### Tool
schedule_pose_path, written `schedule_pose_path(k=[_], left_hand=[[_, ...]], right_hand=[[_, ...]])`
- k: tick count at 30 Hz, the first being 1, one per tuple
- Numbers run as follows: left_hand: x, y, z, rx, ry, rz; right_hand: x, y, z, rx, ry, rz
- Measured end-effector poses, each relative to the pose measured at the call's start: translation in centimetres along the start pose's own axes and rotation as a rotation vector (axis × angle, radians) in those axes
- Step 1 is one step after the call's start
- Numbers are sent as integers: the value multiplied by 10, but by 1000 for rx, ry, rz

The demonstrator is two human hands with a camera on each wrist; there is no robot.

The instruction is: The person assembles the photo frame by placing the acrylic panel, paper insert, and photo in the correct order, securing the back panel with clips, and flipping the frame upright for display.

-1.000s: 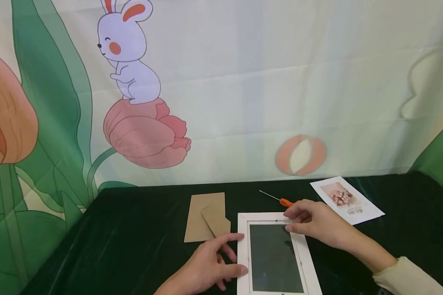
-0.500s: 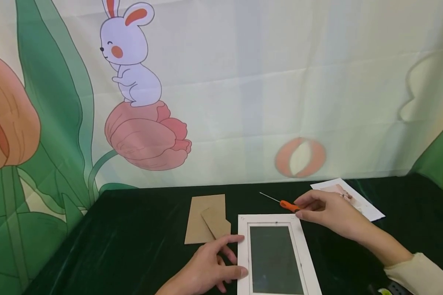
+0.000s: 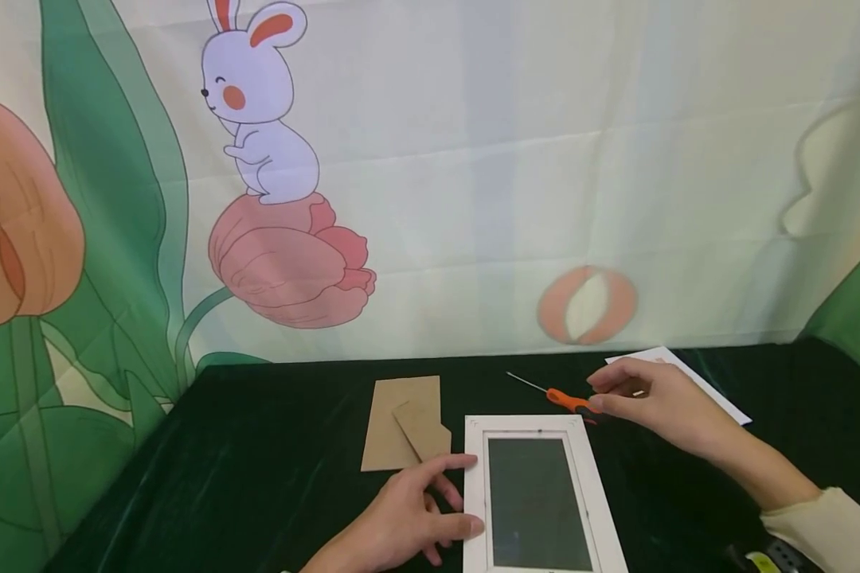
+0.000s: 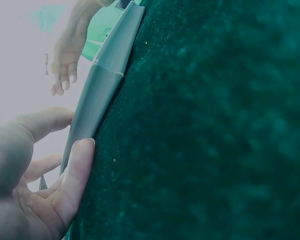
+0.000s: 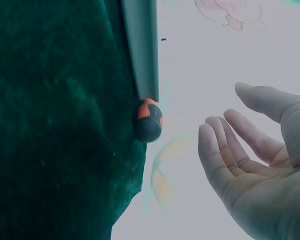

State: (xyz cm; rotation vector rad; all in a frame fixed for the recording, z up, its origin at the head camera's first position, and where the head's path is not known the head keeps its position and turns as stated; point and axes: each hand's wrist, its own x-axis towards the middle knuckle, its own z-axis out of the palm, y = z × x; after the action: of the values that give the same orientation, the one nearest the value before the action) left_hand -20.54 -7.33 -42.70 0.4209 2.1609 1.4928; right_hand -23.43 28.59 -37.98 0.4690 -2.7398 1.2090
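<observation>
My left hand [image 3: 408,509] rests its thumb and index fingertip on the left edge of a white picture frame [image 3: 476,493] with a dark pane in it. In the left wrist view, the thumb of the left hand [image 4: 45,165] lies along the frame's grey-looking side [image 4: 97,95]. Over the table behind the frame's far right corner, my right hand [image 3: 670,406] has relaxed, slightly bent fingers. Its fingertips overlap the handle end of an orange-and-black screwdriver [image 3: 562,399]. The right wrist view shows the right hand [image 5: 255,165] holding nothing, apart from the screwdriver's handle [image 5: 149,125].
Left of the frame lies a brown backing board [image 3: 394,391] with a folded-out stand flap [image 3: 419,430]. A white printed card [image 3: 717,398] lies partly behind the right hand. Dark green velvet [image 3: 258,461] covers the table, and a printed curtain [image 3: 437,199] hangs behind.
My right hand has moved right from the frame's far right corner, past the screwdriver handle, and now covers more of the card. The left hand stays on the frame.
</observation>
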Motion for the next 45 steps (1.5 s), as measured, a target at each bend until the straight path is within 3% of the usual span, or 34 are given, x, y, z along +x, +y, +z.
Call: schedule_pose_path(k=[7, 24, 32, 45], left_hand=[[1, -3, 1, -9, -3, -4], [1, 0, -1, -1, 0, -1], [2, -2, -1, -8, 2, -1], [2, -3, -1, -9, 3, 5]], right_hand=[[-3, 6, -16, -71, 45, 87], [-4, 47, -67, -63, 103, 250], [-11, 74, -77, -61, 157, 347], [-22, 111, -84, -53, 175, 392]])
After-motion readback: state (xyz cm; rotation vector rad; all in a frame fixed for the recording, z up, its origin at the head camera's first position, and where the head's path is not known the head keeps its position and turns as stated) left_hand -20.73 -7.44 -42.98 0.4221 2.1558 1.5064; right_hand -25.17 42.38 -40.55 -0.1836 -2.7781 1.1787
